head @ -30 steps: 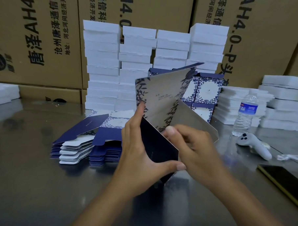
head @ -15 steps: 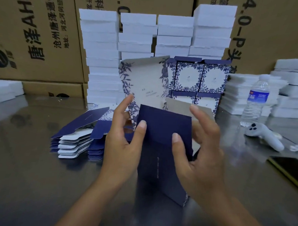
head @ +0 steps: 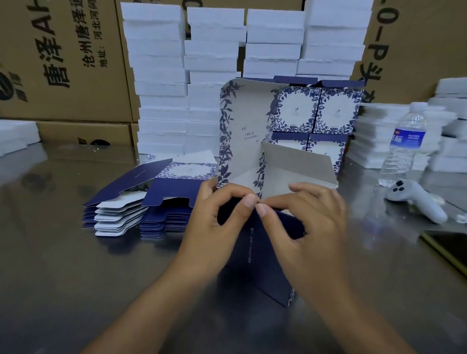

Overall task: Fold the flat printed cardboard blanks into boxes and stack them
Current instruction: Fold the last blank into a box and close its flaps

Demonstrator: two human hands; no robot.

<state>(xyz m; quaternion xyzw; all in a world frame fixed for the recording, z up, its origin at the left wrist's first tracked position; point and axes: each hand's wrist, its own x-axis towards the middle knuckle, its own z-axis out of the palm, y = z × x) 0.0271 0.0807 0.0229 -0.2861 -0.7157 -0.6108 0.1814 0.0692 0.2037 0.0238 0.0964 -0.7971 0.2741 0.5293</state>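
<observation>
Left hand (head: 219, 224) and right hand (head: 309, 228), forearms converging from below; curled fingers (head: 312, 192) pinch the half-folded box (head: 263, 263), thumb tips nearly touching.

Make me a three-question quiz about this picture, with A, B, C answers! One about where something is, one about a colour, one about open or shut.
1. Where does the water bottle stand?
A. On the table, by the white controller
B. On the flat blanks
C. Inside a finished box

2. What colour is the outside of the box being folded?
A. Red
B. Dark blue
C. Green

3. How is that box's lid?
A. Shut
B. Torn off
C. Standing open

Answers:
1 A: it stands on the table just behind the controller.
2 B: the wall that the left hand and right hand pinch is dark blue.
3 C: the printed lid stands upright behind the fingers.
</observation>
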